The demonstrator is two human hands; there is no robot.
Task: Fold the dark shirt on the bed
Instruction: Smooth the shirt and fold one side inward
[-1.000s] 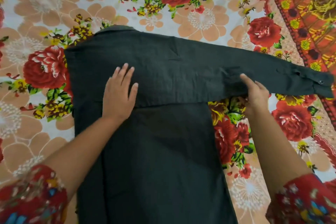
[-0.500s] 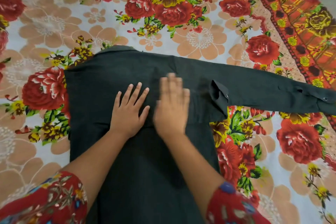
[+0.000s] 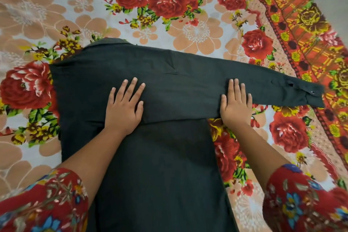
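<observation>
There is one dark shirt (image 3: 150, 165) on the bed, spread flat on one flowered sheet (image 3: 197, 30), with its body running down toward me between my arms. Its collar (image 3: 111, 41) shows at the far left corner.

I can see one sleeve (image 3: 207, 84). It lies across the upper part of the body and runs out to the right, past the body's edge and onto the sheet. Its cuff (image 3: 312, 96) ends near the sheet's red and orange border, and I can make out one button (image 3: 312, 92) on it.

Both of my hands are on the shirt, palms down, and neither grips anything. My left hand (image 3: 123, 107) lies flat on the body, on the lower edge of the sleeve, with four fingers and the thumb spread apart. My right hand (image 3: 235, 105) lies flat on the sleeve just right of the body's edge. Its four fingers are straight and close together on the cloth, the thumb sits beside them, and the heel of the palm rests on the sheet just below the sleeve's edge. The two hands are well apart, with a stretch of sleeve between them.

My own two red flowered cuffs, left (image 3: 43, 203) and right (image 3: 305, 199), show at the bottom corners.
</observation>
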